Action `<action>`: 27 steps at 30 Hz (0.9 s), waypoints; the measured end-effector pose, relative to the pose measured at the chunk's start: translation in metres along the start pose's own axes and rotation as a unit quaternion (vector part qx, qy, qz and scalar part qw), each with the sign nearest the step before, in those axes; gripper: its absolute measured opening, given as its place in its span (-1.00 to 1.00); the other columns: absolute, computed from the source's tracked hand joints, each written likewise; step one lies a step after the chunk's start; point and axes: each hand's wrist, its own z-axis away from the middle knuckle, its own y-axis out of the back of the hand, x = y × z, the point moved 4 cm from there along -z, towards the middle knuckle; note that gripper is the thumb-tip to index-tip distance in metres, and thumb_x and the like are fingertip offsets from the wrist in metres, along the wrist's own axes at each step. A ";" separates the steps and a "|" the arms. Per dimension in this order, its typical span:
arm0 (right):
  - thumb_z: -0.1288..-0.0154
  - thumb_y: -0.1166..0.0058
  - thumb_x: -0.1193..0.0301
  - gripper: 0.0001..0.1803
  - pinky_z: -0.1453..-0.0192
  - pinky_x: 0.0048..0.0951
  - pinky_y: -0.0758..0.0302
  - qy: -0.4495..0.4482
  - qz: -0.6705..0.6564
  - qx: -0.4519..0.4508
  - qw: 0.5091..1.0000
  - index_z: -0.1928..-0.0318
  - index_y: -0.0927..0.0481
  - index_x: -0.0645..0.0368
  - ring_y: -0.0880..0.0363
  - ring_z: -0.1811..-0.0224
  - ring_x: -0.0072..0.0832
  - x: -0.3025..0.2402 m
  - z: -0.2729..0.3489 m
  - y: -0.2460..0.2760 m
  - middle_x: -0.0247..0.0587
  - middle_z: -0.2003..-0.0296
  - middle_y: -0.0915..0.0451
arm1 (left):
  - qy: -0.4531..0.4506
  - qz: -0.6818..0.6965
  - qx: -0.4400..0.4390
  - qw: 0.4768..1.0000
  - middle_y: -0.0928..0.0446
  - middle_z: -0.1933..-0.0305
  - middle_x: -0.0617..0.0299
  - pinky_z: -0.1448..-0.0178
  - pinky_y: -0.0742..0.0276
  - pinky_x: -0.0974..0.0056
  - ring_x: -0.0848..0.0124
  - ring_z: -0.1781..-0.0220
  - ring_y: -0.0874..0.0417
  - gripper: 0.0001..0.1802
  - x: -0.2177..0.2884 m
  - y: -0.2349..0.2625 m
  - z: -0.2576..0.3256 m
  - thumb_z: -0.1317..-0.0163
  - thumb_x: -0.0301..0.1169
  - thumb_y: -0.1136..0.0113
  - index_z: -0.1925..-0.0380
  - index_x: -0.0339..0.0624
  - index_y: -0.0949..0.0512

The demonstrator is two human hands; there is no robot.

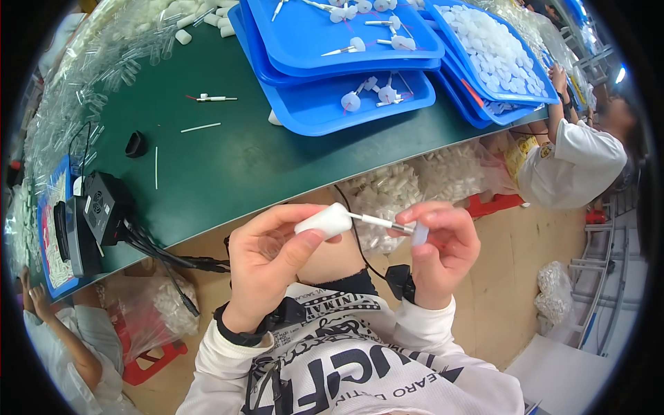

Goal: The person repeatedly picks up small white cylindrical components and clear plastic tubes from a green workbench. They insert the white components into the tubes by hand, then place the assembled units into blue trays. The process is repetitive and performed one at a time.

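My left hand (273, 252) grips a white plastic cylinder (324, 223) between thumb and fingers, in front of my lap. A thin white rod (377, 221) with a metal section runs from the cylinder's right end to my right hand (443, 245). The fingers there pinch a small translucent white disc (419, 234) at the rod's far end. Whether the rod's left tip sits inside the cylinder cannot be made out. Something clear and rounded shows by my left palm, too indistinct to name.
Stacked blue trays (315, 124) hold white disc-and-rod pieces; another blue tray (546, 97) is heaped with white discs. On the green table (228, 173) lie clear tubes (131, 72), a thin white stick (200, 127) and a black box with cables (107, 207). People sit at both sides.
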 end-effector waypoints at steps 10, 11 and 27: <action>0.09 -0.12 0.77 -0.74 0.39 -0.54 -0.51 0.025 0.061 -0.092 0.994 0.30 -0.54 0.32 -0.59 0.41 -0.40 -0.015 -0.002 0.004 0.11 0.28 -0.59 | -0.028 -0.108 -0.106 0.988 -0.58 0.25 0.04 0.17 -0.50 0.43 0.41 0.26 -0.61 -0.73 -0.005 0.012 0.001 -0.14 -0.61 -0.11 0.12 -0.46 -0.47; 0.11 -0.12 0.79 -0.72 0.39 -0.54 -0.51 0.024 0.068 -0.104 0.992 0.30 -0.54 0.31 -0.59 0.41 -0.41 -0.016 -0.002 0.004 0.11 0.27 -0.59 | 0.022 -0.052 -0.105 0.993 -0.58 0.26 0.04 0.21 -0.48 0.46 0.43 0.28 -0.60 -0.73 -0.005 0.012 0.001 -0.14 -0.60 -0.12 0.12 -0.45 -0.48; -0.01 -0.11 0.71 -0.78 0.05 -0.31 -0.52 -0.122 -0.050 -0.049 0.990 0.26 -0.49 0.39 -0.60 0.15 -0.17 -0.007 -0.003 -0.001 0.27 0.16 -0.54 | -0.154 -0.319 -0.031 0.935 -0.61 0.34 0.17 0.53 -0.28 0.56 0.60 0.54 -0.49 -0.69 0.009 0.004 0.013 0.10 -0.60 -0.32 0.26 -0.31 -0.59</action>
